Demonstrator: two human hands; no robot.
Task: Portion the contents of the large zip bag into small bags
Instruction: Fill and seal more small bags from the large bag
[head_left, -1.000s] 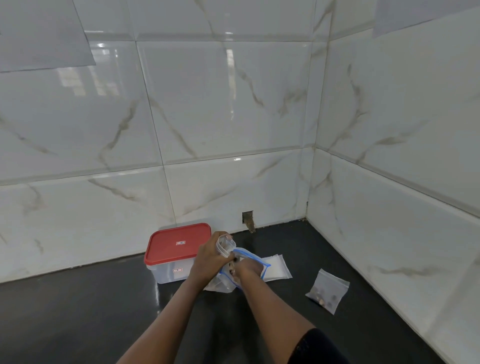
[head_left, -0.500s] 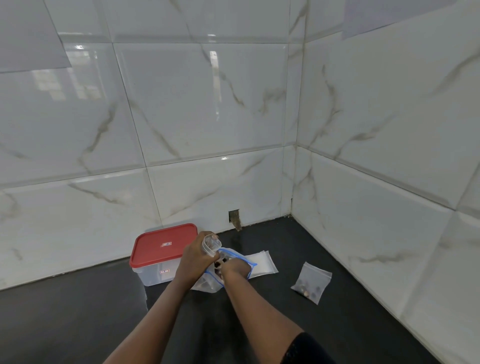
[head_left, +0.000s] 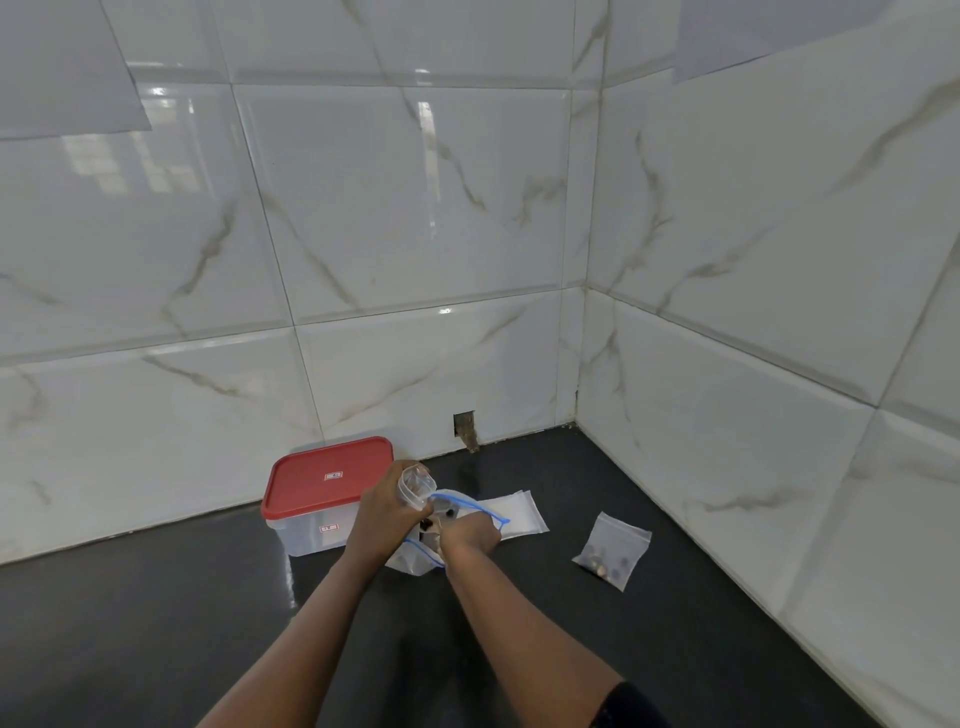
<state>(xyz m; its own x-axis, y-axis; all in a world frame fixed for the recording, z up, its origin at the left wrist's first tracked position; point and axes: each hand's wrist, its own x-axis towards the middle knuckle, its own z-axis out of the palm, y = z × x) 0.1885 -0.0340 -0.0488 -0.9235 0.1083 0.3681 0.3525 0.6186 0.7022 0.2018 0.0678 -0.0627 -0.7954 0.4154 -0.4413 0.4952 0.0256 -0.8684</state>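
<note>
The large zip bag (head_left: 415, 557), clear with a blue zip edge, lies open on the dark counter in front of me. My right hand (head_left: 470, 535) reaches into its mouth among small dark pieces; its fingers are hidden inside. My left hand (head_left: 384, 517) grips a small clear bag (head_left: 414, 482) held upright just above the large bag. A stack of flat empty small bags (head_left: 511, 517) lies behind the large bag. To the right lies a filled small bag (head_left: 613, 551) with several dark and light pieces in it.
A clear plastic box with a red lid (head_left: 324, 480) stands at the back left, touching my left hand's side. The dark counter (head_left: 519, 649) ends at white tiled walls behind and to the right, meeting in a corner (head_left: 574, 423).
The view has shifted a little, so everything sits slightly lower and further left. Both hands stay at the bags, the right one still inside the large bag.
</note>
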